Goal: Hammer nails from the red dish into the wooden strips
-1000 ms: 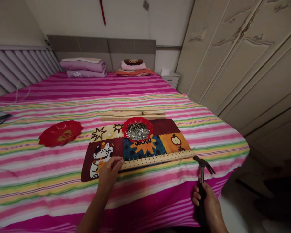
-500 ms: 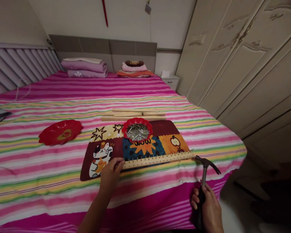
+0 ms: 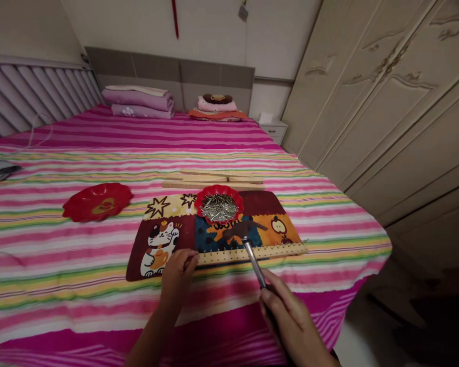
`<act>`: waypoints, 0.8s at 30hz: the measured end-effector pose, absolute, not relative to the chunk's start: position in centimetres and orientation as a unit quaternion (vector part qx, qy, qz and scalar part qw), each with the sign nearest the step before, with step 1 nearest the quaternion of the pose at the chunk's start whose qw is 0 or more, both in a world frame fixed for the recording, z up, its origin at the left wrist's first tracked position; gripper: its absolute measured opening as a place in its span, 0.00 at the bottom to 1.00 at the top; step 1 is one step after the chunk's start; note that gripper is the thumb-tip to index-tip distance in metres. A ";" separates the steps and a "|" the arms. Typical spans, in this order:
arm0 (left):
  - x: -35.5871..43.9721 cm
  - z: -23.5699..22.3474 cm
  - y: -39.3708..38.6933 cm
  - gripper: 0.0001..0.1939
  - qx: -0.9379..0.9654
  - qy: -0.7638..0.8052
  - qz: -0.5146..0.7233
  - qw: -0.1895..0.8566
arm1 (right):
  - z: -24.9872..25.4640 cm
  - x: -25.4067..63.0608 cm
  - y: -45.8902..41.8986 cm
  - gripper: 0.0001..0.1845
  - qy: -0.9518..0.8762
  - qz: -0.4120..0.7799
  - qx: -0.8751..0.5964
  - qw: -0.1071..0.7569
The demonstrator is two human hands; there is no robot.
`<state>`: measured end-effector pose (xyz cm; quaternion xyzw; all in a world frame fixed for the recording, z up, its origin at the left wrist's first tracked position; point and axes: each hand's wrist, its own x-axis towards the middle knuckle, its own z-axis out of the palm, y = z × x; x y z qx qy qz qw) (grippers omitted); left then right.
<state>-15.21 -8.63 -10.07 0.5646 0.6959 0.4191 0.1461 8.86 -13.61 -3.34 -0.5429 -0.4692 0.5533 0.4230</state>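
My right hand point(image 3: 286, 311) is wrapped round the dark handle of a claw hammer point(image 3: 254, 257). The hammer's head is raised above the middle of a wooden strip point(image 3: 237, 256) with a row of nails standing along it. At the strip's left end, my left hand point(image 3: 181, 265) has its thumb and fingers pinched together; what lies between the fingertips is too small to make out. Under the strip is a patterned mat point(image 3: 137, 255) with a cat drawing. A red scalloped dish point(image 3: 239, 196) full of loose nails point(image 3: 219, 208) sits on the mat's far edge.
Several wooden strips point(image 3: 214, 185) lie behind the dish. A red plate point(image 3: 80, 206) is to the left on the striped bedspread point(image 3: 61, 265). Folded bedding point(image 3: 139, 102) is stacked by the headboard. A wardrobe point(image 3: 386, 112) stands to the right of the bed.
My right hand has carried the hammer left, from beyond the strip's right end to over its middle. My left hand stays at the strip's left end. The view has shifted slightly.
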 end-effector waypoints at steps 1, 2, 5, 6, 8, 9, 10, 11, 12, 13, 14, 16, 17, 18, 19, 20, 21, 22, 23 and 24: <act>-15.2 -10.1 -8.6 0.09 0.565 0.695 0.420 0.147 | -3.4 8.4 -13.3 0.24 -0.523 0.540 -0.526 0.397; -15.2 -10.1 -8.6 0.09 0.564 0.695 0.421 0.147 | -3.4 8.0 -12.9 0.24 -0.574 0.525 -0.508 0.370; -15.2 -10.1 -8.6 0.09 0.563 0.691 0.429 0.148 | -3.0 7.1 -11.9 0.22 -0.676 0.483 -0.461 0.312; -15.2 -10.1 -8.6 0.09 0.561 0.690 0.432 0.148 | -2.7 6.8 -11.6 0.22 -0.698 0.468 -0.450 0.301; -15.1 -10.1 -8.6 0.08 0.560 0.690 0.434 0.147 | -2.3 6.4 -11.2 0.22 -0.734 0.445 -0.428 0.282; -15.1 -10.1 -8.6 0.08 0.562 0.689 0.434 0.145 | -2.2 6.2 -11.1 0.22 -0.747 0.437 -0.421 0.273; -15.1 -10.1 -8.6 0.08 0.563 0.689 0.434 0.140 | -2.1 6.0 -11.0 0.22 -0.758 0.428 -0.417 0.263; -15.1 -10.2 -8.6 0.08 0.565 0.689 0.432 0.136 | -2.2 5.9 -11.0 0.22 -0.766 0.420 -0.414 0.254; -15.1 -10.2 -8.6 0.08 0.566 0.690 0.431 0.131 | -2.2 5.8 -10.9 0.22 -0.774 0.410 -0.414 0.249; -15.1 -10.2 -8.5 0.08 0.566 0.692 0.430 0.128 | -2.3 5.7 -10.9 0.23 -0.779 0.399 -0.417 0.246; -15.1 -10.2 -8.5 0.08 0.566 0.693 0.429 0.126 | -2.4 5.7 -10.9 0.23 -0.783 0.389 -0.419 0.245; -15.1 -10.2 -8.5 0.07 0.566 0.692 0.430 0.128 | -2.5 5.7 -11.0 0.23 -0.789 0.374 -0.422 0.244; -15.1 -10.2 -8.5 0.07 0.565 0.690 0.432 0.132 | -2.5 5.7 -11.0 0.24 -0.790 0.368 -0.425 0.244; -15.0 -10.2 -8.5 0.07 0.564 0.689 0.435 0.134 | -2.5 5.7 -11.1 0.24 -0.792 0.360 -0.429 0.244; -15.0 -10.2 -8.5 0.07 0.562 0.689 0.436 0.137 | -2.5 5.7 -11.1 0.24 -0.794 0.353 -0.432 0.244; -15.0 -10.1 -8.5 0.07 0.559 0.690 0.437 0.139 | -2.5 5.7 -11.1 0.25 -0.797 0.345 -0.433 0.242; -15.0 -10.1 -8.5 0.07 0.558 0.692 0.437 0.140 | -2.5 5.7 -11.1 0.25 -0.801 0.339 -0.433 0.237; -15.0 -10.1 -8.5 0.07 0.557 0.694 0.435 0.140 | -2.6 5.7 -11.0 0.25 -0.806 0.336 -0.430 0.230; -15.0 -10.1 -8.5 0.07 0.557 0.696 0.432 0.137 | -2.6 5.6 -11.0 0.25 -0.810 0.336 -0.426 0.222; -15.0 -10.1 -8.5 0.07 0.558 0.697 0.430 0.135 | -2.6 5.6 -10.9 0.25 -0.812 0.339 -0.422 0.216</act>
